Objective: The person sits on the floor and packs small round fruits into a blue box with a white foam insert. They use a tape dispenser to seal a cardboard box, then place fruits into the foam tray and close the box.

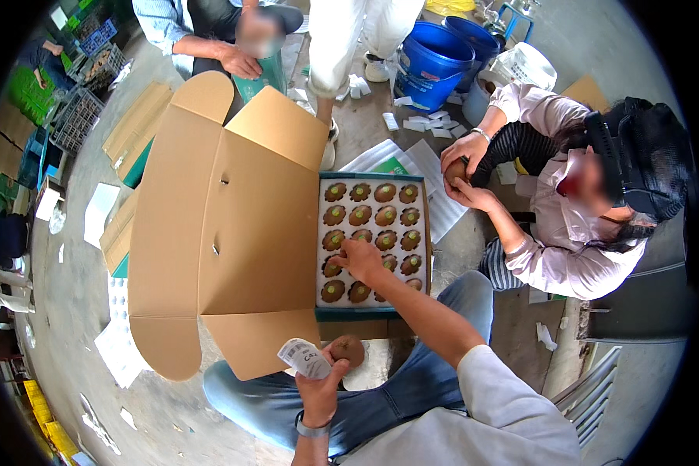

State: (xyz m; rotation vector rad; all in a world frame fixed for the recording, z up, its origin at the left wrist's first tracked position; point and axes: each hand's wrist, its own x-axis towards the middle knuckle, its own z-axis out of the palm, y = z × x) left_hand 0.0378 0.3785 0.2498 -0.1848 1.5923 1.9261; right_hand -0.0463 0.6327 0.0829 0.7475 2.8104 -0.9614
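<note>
An open cardboard box [256, 227] lies before me, its lid folded out to the left. In its right part a white foam tray [374, 226] holds rows of brown kiwifruit [386, 215], many with a small green sticker. My right hand [358, 259] reaches over the tray, its fingertips at a kiwifruit in the left columns; whether it grips that fruit is hard to see. Below the box, near my knees, my left hand [320, 384] holds a loose brown kiwifruit [348, 350] and a white printed label sheet [304, 357].
On the right a seated person [582, 204] holds a kiwifruit. Another person [209, 46] sits beyond the box, beside someone standing in white trousers [335, 46]. Blue buckets [434, 64] and white foam pieces [434, 122] are at the back; folded cartons [137, 128] lie left.
</note>
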